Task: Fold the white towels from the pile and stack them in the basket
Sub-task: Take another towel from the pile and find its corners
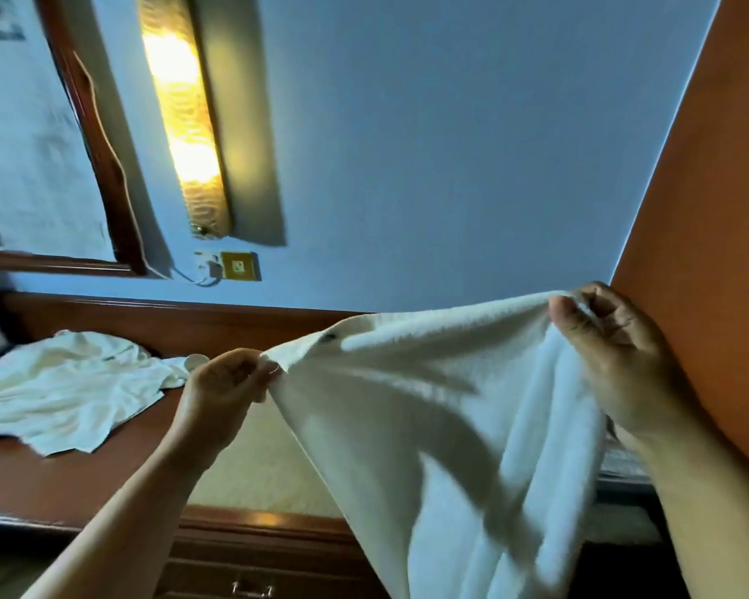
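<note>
While left hand (230,378), right hand (615,352) pinch towel (429,404), crumpled cloth (61,391) on desk (83,477).

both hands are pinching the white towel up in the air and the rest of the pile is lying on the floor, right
Not the floor: the head view shows the pile lying on the wooden desk. The rest holds: the left hand and the right hand pinch the white towel up in the air.

Held both bare forearms (148,490) raised, well apart. Pinched one top corner of the towel (429,404) in the left hand (230,378), thumb against curled fingers (251,365). Pinched the other corner in the right hand (610,356), set higher, thumb and fingers curled inward.
</note>
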Action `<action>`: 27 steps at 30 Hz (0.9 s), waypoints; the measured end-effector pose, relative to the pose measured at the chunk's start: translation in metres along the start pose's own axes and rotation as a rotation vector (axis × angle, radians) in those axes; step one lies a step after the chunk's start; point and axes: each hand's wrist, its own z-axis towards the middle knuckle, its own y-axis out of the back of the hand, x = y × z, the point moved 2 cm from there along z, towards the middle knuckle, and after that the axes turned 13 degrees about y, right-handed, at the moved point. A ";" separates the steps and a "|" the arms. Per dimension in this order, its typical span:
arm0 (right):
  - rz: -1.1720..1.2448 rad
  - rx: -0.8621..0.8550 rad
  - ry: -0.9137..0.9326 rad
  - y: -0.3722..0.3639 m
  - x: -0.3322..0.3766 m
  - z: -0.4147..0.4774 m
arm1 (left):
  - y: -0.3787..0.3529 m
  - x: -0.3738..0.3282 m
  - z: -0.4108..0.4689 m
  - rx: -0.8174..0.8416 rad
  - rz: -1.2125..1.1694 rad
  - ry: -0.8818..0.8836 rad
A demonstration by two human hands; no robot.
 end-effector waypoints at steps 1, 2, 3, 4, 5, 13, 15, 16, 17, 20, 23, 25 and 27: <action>-0.068 0.091 -0.025 -0.001 -0.001 -0.001 | 0.007 -0.003 0.000 0.004 -0.096 0.030; -0.178 0.216 -0.075 -0.005 -0.002 -0.002 | 0.010 -0.010 -0.001 0.004 -0.174 0.056; -0.309 0.367 -0.149 -0.011 -0.006 -0.005 | 0.011 -0.020 -0.002 0.018 -0.252 0.078; -0.421 0.519 -0.230 -0.020 -0.009 -0.010 | 0.010 -0.034 -0.004 0.042 -0.335 0.091; -0.512 0.652 -0.309 -0.034 -0.009 -0.016 | 0.010 -0.048 -0.006 0.061 -0.380 0.103; -0.212 0.507 -0.236 -0.161 0.015 -0.065 | -0.003 -0.085 -0.028 0.370 -0.144 0.044; -0.194 0.421 -0.191 -0.176 0.014 -0.075 | 0.002 -0.082 -0.030 0.443 -0.170 0.035; -0.165 0.376 -0.170 -0.182 0.015 -0.078 | 0.006 -0.080 -0.031 0.469 -0.163 0.017; -0.102 0.327 -0.153 -0.186 0.015 -0.080 | 0.008 -0.077 -0.032 0.487 -0.138 -0.011; 0.070 0.218 -0.094 -0.193 0.020 -0.084 | 0.015 -0.069 -0.039 0.503 -0.005 -0.076; 0.201 0.081 -0.091 -0.201 0.025 -0.086 | 0.021 -0.066 -0.045 0.476 0.026 -0.102; 0.203 -0.028 -0.076 -0.203 0.028 -0.082 | 0.019 -0.063 -0.053 0.451 -0.017 -0.094; 0.223 -0.127 -0.098 -0.202 0.032 -0.075 | 0.015 -0.050 -0.067 0.453 -0.106 -0.068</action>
